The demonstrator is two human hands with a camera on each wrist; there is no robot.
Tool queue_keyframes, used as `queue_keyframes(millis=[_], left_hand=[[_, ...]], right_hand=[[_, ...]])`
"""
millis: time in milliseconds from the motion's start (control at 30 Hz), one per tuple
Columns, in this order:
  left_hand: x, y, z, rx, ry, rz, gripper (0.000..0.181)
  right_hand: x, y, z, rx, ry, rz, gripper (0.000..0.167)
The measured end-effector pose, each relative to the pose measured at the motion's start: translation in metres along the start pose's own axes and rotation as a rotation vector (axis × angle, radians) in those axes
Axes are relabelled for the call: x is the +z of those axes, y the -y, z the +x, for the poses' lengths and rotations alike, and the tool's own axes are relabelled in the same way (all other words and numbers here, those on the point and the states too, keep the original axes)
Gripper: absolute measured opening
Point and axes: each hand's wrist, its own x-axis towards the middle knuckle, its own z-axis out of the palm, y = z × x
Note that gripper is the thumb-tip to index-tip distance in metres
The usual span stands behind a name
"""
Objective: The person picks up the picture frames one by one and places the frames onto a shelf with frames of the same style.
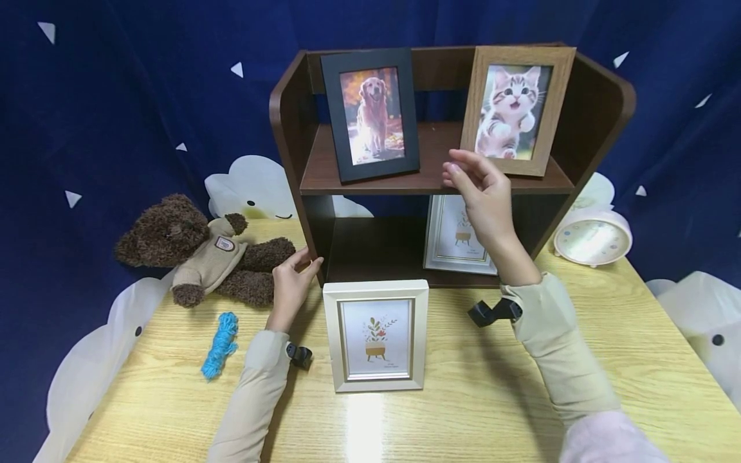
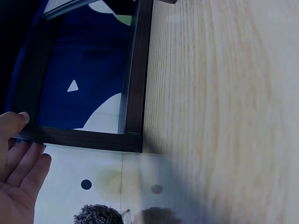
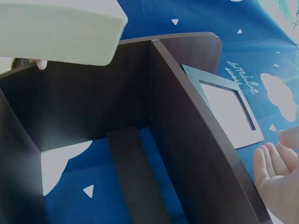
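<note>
A dark brown two-tier shelf (image 1: 492, 280) stands on the table. At its lower left side my left hand (image 1: 291, 283) grips the side panel; in the left wrist view the thumb and fingers of that hand (image 2: 21, 161) lie on opposite sides of the panel (image 2: 84, 139). My right hand (image 1: 485, 196), empty with loosely bent fingers, is in front of the upper board. Just above it leans the wood-coloured frame (image 1: 550, 122) with a kitten picture. A dark frame (image 1: 370, 170) with a dog picture stands at the upper left, tilted.
A cream frame (image 1: 376, 384) stands upright on the table (image 1: 463, 411) before the shelf; another white frame (image 1: 460, 265) leans in the lower tier. Left lie a brown teddy bear (image 1: 208, 263) and blue cord (image 1: 220, 346). A round white clock (image 1: 593, 241) stands right.
</note>
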Motion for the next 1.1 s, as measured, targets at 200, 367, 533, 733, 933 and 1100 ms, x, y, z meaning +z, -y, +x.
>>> queue_keyframes(millis=[200, 367, 533, 733, 933, 1100], left_hand=[[-0.001, 0.0, 0.0, -0.008, 0.005, -0.004, 0.031], [-0.001, 0.0, 0.0, -0.022, 0.008, 0.001, 0.031], [-0.001, -0.001, 0.0, -0.029, 0.012, 0.004, 0.031], [-0.001, -0.001, 0.0, -0.022, 0.005, 0.015, 0.032], [-0.001, -0.001, 0.0, -0.015, 0.003, 0.008, 0.031], [-0.001, -0.001, 0.0, -0.021, 0.005, 0.007, 0.031]], right_hand=[[-0.008, -0.002, -0.011, 0.004, -0.024, 0.022, 0.026], [-0.017, -0.006, -0.02, 0.012, -0.048, 0.044, 0.019], [-0.026, -0.01, -0.028, 0.013, -0.088, 0.08, 0.016], [-0.038, -0.018, -0.036, 0.021, -0.126, 0.101, 0.015], [-0.05, -0.027, -0.045, 0.033, -0.161, 0.135, 0.014], [-0.06, -0.033, -0.052, 0.05, -0.207, 0.174, 0.019]])
